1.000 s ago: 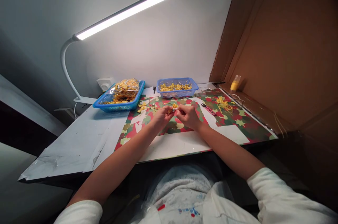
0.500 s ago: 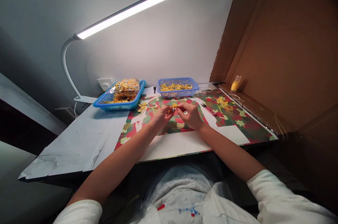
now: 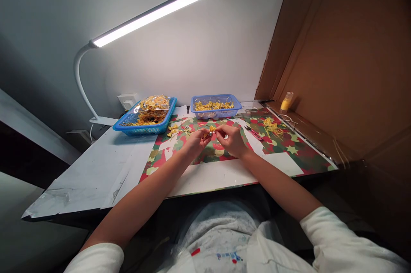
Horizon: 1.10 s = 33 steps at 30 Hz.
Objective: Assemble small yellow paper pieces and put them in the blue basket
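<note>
at frame centre, left hand (image 3: 196, 141) and right hand (image 3: 230, 139) both pinch closed on small yellow bow (image 3: 211, 129); patterned bench (image 3: 289, 153) below.

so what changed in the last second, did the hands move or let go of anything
Hardly anything. The left hand and right hand edged slightly up and away, and both keep pinching the small yellow piece between their fingertips. Nothing was let go. The two blue baskets, the yellow scraps and the lamp stayed put.
</note>
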{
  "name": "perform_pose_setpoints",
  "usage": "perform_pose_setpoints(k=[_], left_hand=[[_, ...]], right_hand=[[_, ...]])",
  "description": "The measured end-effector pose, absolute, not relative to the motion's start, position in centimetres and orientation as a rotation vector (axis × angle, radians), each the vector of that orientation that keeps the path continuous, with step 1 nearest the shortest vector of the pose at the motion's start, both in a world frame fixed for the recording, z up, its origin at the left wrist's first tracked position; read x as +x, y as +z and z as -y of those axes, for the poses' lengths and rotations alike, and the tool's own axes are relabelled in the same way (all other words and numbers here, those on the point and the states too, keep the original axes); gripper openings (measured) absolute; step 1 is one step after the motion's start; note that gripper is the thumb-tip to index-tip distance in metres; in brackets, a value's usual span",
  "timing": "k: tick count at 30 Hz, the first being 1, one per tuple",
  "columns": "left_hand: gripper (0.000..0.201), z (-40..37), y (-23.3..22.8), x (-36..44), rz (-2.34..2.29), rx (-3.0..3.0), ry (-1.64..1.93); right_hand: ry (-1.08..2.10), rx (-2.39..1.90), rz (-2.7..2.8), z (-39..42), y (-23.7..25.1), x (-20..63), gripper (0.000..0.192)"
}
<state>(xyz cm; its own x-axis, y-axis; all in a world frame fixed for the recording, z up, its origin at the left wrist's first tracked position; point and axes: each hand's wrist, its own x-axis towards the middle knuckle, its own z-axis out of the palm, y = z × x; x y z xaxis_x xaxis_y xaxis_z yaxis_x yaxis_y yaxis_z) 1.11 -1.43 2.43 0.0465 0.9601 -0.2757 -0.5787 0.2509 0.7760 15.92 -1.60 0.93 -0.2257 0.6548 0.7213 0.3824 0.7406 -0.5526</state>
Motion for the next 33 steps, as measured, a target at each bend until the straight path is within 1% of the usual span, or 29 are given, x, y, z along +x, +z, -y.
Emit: perform_pose_setpoints(k=[13, 19, 33], left_hand=[[0.015, 1.40, 2.45, 1.23, -0.896, 0.551, 1.296], [0.014, 1.12, 1.96, 1.04, -0.879, 0.582, 1.282], [0.015, 1.49, 2.54, 1.42, -0.897, 0.548, 1.298]], right_hand=[[0.282, -0.840, 1.813, 1.52, 0.59, 15.65, 0.018], [0.276, -0.843, 1.828, 1.46, 0.49, 15.68, 0.016], [0.287, -0.823, 1.812, 1.60, 0.73, 15.69, 0.016]])
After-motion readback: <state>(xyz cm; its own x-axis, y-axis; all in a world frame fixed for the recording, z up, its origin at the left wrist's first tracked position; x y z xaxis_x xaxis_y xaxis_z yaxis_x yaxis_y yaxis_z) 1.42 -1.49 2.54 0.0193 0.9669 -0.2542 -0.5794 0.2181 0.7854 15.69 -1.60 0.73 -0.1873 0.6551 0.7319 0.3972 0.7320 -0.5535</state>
